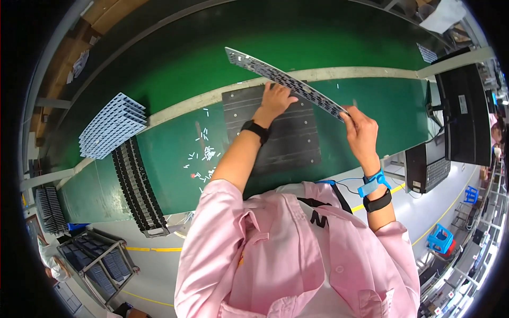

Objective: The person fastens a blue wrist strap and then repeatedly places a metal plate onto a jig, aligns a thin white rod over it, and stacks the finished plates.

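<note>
Board (286,80) apparently being angled over mat (281,143) | right hand (362,130) pinching its end | left hand (277,100) hovering above mat, cannot tell if gripping | next move probably needing steady support

A green bench (172,153) runs crosswise along a pale rail (191,105). A black mat (286,143) lies flat on it. Left of the mat, white strips (209,153) lie scattered, partly heaped. Further left, a black ribbed rack (139,185) spans the bench, its near end at the edge.
</note>
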### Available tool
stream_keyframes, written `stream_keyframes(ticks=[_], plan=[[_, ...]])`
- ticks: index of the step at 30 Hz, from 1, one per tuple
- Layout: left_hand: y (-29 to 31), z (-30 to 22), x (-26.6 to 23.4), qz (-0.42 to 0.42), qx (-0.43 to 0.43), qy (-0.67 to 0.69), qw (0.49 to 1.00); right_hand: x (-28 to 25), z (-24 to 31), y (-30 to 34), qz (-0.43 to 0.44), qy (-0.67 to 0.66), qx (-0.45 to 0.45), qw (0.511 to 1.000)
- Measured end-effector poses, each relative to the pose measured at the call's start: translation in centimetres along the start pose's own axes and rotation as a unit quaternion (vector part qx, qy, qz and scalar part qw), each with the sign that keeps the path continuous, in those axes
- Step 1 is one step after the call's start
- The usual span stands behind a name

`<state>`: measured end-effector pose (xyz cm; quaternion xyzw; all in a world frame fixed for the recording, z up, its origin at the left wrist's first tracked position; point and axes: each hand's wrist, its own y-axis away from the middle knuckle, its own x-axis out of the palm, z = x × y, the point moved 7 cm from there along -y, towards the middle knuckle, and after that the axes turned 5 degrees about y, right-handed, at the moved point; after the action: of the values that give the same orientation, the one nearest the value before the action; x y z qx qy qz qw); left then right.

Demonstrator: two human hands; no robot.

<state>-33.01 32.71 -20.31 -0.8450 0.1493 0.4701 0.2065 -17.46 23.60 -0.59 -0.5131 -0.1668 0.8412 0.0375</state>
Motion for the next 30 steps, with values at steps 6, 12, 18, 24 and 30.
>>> stream_keyframes(ticks=[6, 12, 18, 24, 30], plan=[[11.6, -9.7, -4.4, 0.161, 0.049, -0.041, 0.985, 0.7, -0.6, 0.9, 0.009, 0.001, -0.032, 0.999], [15.2, -10.8, -1.2, 0.130, 0.028, -0.063, 0.989, 1.8, 0.3, 0.6, 0.032, -0.011, -0.062, 0.997], [14.2, -10.4, -0.6, 0.102, 0.030, -0.070, 0.992, 3.2, 0.5, 0.1, 0.053, -0.001, -0.073, 0.996], [12.9, -10.6, -2.6, 0.081, 0.026, -0.064, 0.994, 4.8, 2.6, -0.1, 0.077, -0.047, -0.156, 0.984], [13.3, -11.8, -15.8, -0.102, 0.104, 0.048, 0.988, 8.0, 2.9, -0.6, 0.187, -0.028, -0.238, 0.953]])
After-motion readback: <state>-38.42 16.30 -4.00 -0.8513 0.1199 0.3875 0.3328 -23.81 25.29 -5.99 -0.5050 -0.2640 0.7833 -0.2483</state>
